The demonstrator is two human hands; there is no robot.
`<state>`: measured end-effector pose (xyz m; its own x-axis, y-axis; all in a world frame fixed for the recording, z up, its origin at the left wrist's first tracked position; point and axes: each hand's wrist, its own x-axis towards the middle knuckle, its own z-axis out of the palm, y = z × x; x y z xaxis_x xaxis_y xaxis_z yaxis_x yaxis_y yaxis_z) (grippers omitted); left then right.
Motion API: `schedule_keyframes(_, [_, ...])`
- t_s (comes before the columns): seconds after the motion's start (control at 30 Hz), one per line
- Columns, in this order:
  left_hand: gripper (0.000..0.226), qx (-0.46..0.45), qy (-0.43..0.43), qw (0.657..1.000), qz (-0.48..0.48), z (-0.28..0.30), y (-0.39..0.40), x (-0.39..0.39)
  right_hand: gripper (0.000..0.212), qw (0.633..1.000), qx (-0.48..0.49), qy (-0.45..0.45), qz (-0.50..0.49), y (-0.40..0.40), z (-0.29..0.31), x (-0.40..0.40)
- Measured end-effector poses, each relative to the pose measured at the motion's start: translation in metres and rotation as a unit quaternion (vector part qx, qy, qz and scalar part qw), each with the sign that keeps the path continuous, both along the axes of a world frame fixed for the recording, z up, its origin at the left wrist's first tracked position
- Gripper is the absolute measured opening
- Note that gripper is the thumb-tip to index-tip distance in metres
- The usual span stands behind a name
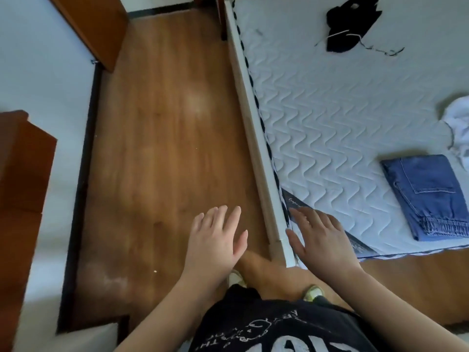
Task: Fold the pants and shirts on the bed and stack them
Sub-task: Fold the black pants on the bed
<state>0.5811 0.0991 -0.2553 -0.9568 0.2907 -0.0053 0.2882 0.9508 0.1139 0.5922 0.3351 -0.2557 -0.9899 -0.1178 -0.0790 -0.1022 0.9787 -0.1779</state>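
Folded blue jeans [429,194] lie near the bed's near right part. A crumpled white garment [459,125] lies at the right edge of the view, just beyond the jeans. A black garment with a light drawstring [349,24] lies unfolded at the far end of the white quilted mattress [330,110]. My left hand [215,240] hovers over the wooden floor with fingers spread, holding nothing. My right hand [319,240] is open, fingers spread, over the mattress's near corner.
A white bed frame rail [253,128] runs along the mattress's left side. Wooden floor [157,148] stretches to the left of it. A brown cabinet [20,174] stands at the left, and a brown door [94,26] at the top left. My feet are below.
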Motion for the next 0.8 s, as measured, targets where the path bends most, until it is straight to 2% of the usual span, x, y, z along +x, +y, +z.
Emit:
schedule_keyframes(0.17, [0.052,-0.037,-0.007,0.997,0.065,0.008,-0.059,-0.002,0.050,0.996,-0.008,0.038,0.075,-0.061,0.007,-0.034])
schedule_keyframes(0.37, [0.058,-0.061,-0.025,0.991,0.113,0.019,-0.087,-0.013,0.049,0.989,0.000,0.043,0.143,-0.103,0.009,-0.062])
schedule_keyframes(0.57, [0.052,-0.044,-0.031,0.993,0.108,0.013,-0.083,-0.055,0.048,0.990,0.005,0.034,0.138,-0.099,0.002,-0.100])
schedule_keyframes(0.8, [0.049,-0.037,-0.009,0.997,0.067,0.018,-0.048,-0.156,0.050,0.994,0.006,0.022,0.110,-0.073,0.002,-0.194])
